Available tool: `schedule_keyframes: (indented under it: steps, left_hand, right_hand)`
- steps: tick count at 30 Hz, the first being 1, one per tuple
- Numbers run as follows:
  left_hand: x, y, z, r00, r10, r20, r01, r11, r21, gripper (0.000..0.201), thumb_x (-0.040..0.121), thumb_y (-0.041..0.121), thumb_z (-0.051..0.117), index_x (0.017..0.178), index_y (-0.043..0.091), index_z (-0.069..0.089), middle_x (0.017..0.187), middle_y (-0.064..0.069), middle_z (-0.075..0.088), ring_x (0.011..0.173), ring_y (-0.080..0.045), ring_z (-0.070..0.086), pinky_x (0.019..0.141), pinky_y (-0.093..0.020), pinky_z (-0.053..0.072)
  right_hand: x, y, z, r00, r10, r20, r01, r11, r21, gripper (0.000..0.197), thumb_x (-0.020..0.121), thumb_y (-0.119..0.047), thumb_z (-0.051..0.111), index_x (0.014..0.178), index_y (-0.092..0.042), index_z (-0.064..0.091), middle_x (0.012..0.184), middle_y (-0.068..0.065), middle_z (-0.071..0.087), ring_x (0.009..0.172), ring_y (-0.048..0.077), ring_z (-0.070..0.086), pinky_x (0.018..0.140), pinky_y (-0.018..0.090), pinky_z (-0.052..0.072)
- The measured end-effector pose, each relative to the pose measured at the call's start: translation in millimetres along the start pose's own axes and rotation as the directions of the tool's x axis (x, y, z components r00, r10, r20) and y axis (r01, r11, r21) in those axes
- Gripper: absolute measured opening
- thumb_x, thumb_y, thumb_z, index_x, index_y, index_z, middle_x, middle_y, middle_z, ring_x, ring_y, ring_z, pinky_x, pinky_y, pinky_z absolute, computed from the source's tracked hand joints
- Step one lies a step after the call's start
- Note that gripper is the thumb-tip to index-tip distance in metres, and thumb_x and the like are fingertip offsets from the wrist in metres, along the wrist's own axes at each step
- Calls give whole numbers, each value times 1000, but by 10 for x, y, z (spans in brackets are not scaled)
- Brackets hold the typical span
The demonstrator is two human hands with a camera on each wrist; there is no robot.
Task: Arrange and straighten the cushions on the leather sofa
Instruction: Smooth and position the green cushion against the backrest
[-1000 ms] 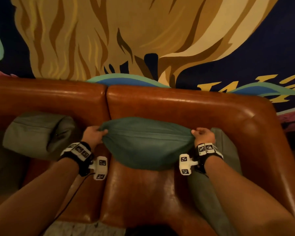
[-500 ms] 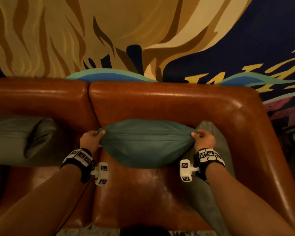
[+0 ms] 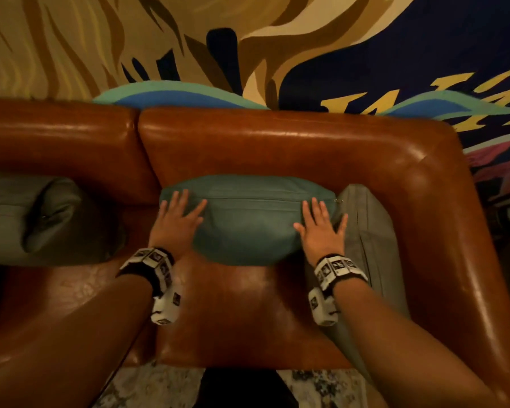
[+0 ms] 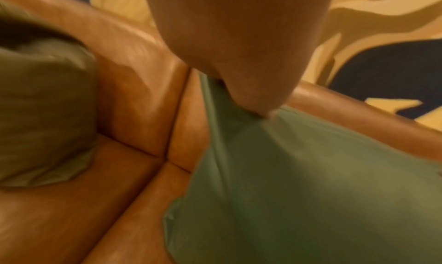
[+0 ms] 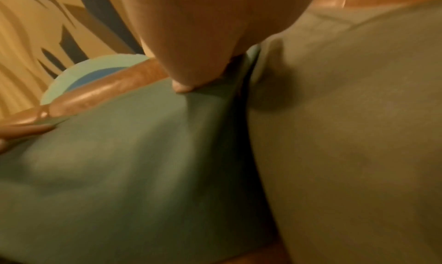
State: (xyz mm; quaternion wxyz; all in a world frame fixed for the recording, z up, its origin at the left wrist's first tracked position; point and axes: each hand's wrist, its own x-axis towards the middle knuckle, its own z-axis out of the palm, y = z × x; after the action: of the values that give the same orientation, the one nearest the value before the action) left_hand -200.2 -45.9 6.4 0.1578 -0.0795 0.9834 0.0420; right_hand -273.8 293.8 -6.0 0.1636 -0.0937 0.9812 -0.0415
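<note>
A teal cushion (image 3: 248,219) leans against the backrest of the brown leather sofa (image 3: 277,142). My left hand (image 3: 178,214) lies flat on its left end with fingers spread. My right hand (image 3: 321,228) presses flat on its right end. The left wrist view shows the teal cushion (image 4: 311,192) under my left hand (image 4: 239,51), and the right wrist view shows the cushion (image 5: 119,164) under my right hand (image 5: 203,32). A grey-green cushion (image 3: 365,245) stands along the right armrest, touching the teal one. An olive cushion (image 3: 36,219) lies on the left seat.
The sofa's right armrest (image 3: 454,231) curves round behind the grey-green cushion (image 5: 347,136). Bare leather seat (image 3: 233,304) shows in front of the teal cushion. A painted mural wall (image 3: 248,39) rises behind the backrest. Patterned floor (image 3: 147,387) shows at the bottom edge.
Both hands let go of the teal cushion's ends and now lie flat on its front face. The cushion sits back against the backrest.
</note>
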Motion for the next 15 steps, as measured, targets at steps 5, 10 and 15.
schedule_keyframes:
  steps: [5,10,15]
  left_hand:
    - [97,-307,-317,850,-526,2,449,722,-526,55,105,40,40,141,0,49,147,-28,46,136,-46,42,114,-51,33]
    - [196,-344,-394,849,-522,83,437,605,-665,45,100,38,54,113,-2,70,115,-26,70,109,-42,64,97,-47,51]
    - [283,-479,-257,814,-564,142,451,457,-766,39,93,35,67,113,3,71,115,-20,72,105,-37,68,94,-50,56]
  right_hand:
    - [99,198,-324,890,427,-159,-272,779,565,48,103,-33,47,143,-7,50,138,24,52,127,42,49,105,45,41]
    - [233,222,-483,829,558,43,-379,502,777,34,100,-24,59,129,-5,61,123,20,67,117,35,61,94,35,46]
    - [269,418,-341,815,578,23,-301,391,870,21,92,-10,68,113,-7,65,108,14,71,104,32,68,97,43,54]
